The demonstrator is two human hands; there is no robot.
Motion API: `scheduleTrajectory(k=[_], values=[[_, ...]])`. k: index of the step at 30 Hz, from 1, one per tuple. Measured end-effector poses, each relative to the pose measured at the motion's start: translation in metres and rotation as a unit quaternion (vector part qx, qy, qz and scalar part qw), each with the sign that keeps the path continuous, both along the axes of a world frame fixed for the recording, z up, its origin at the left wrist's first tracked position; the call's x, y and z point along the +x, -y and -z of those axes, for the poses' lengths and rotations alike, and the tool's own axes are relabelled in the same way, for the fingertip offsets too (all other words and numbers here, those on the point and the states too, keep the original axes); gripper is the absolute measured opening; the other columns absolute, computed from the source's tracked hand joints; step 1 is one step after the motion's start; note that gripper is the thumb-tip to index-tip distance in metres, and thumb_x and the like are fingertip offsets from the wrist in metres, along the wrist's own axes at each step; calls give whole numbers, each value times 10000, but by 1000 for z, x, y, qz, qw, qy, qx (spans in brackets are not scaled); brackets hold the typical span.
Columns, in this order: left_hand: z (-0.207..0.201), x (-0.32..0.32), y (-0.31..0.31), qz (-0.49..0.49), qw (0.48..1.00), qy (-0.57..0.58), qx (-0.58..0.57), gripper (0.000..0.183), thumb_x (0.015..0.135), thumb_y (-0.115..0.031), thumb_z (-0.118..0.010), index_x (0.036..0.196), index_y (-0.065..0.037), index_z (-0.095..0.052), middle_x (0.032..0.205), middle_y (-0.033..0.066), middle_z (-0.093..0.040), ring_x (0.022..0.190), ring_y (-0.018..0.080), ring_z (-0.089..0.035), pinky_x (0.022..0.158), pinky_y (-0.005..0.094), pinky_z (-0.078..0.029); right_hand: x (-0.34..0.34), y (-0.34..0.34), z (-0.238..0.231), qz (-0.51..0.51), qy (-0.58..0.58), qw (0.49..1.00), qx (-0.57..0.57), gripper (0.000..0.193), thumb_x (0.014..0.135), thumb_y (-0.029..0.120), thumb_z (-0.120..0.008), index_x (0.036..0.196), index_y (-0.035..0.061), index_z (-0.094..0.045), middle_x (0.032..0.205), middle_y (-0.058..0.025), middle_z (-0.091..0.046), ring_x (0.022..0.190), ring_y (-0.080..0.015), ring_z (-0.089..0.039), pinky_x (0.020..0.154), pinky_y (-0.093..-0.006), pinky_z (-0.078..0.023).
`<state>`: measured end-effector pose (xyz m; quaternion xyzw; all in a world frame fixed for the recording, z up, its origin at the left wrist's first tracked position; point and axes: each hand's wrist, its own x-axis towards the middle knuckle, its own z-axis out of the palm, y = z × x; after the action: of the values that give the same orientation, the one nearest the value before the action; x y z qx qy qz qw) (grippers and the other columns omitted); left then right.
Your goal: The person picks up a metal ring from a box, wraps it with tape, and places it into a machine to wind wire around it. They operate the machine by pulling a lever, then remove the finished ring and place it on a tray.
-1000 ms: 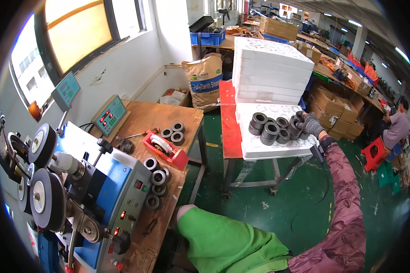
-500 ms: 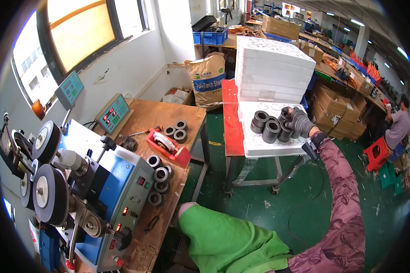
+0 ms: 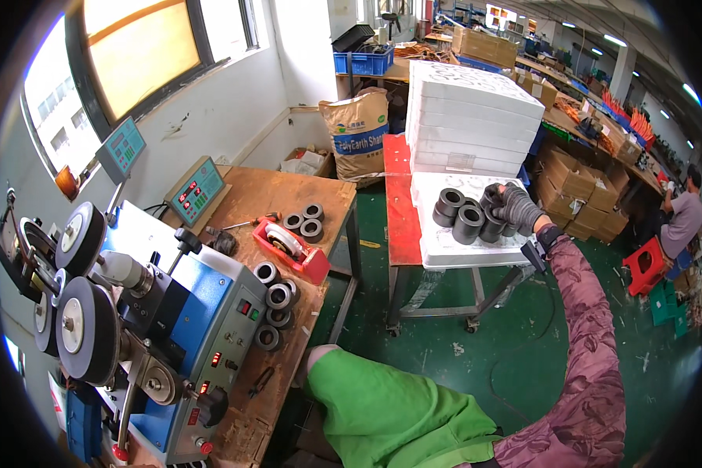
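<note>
Black rings (image 3: 467, 224) stand at the right grip (image 3: 520, 209), arm (image 3: 589, 312) outstretched, fingers (image 3: 513, 196) curled, hold unclear.

Daylight pours through windows (image 3: 140, 58) at upper left, blowing out some panes and washing the adjoining wall (image 3: 292, 54) almost white, while ceiling tubes (image 3: 615, 40) glow at upper right above a dimmer background. Shade gathers beneath the wooden table (image 3: 265, 195). Fisheye distortion bows straight edges toward a black circular rim, fringed blue at left; distant detail looks soft.
</note>
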<state>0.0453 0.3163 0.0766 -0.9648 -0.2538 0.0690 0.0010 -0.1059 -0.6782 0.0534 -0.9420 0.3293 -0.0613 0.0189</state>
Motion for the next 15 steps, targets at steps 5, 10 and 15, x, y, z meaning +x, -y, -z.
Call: scheduleTrajectory(k=[5,10,15], values=[[-12,-3,15,-21,999,-25,2,908,824,-554,-575,1381,102,-288,1417,305,-317,1330,402,-295,1096,398,-258,3,-3,0,1,2,1000,-5,584,683,296,-714,1199,91,-532,957,-245,-592,919,-389,-588,813,-436,-469],[-20,-4,28,-34,999,-36,-12,873,830,-538,-579,1378,87,-312,1401,298,-350,1320,395,-317,1092,400,-269,2,-8,-2,2,5,1000,-1,565,687,271,-714,1193,93,-536,976,-238,-597,925,-386,-589,814,-438,-470],[-12,-3,16,-28,999,-20,-4,858,794,-512,-602,1379,53,-328,1356,284,-410,1260,385,-391,1040,410,-325,3,-15,-6,2,26,999,40,557,704,218,-714,1211,74,-535,1003,-217,-620,948,-351,-605,836,-411,-479]])
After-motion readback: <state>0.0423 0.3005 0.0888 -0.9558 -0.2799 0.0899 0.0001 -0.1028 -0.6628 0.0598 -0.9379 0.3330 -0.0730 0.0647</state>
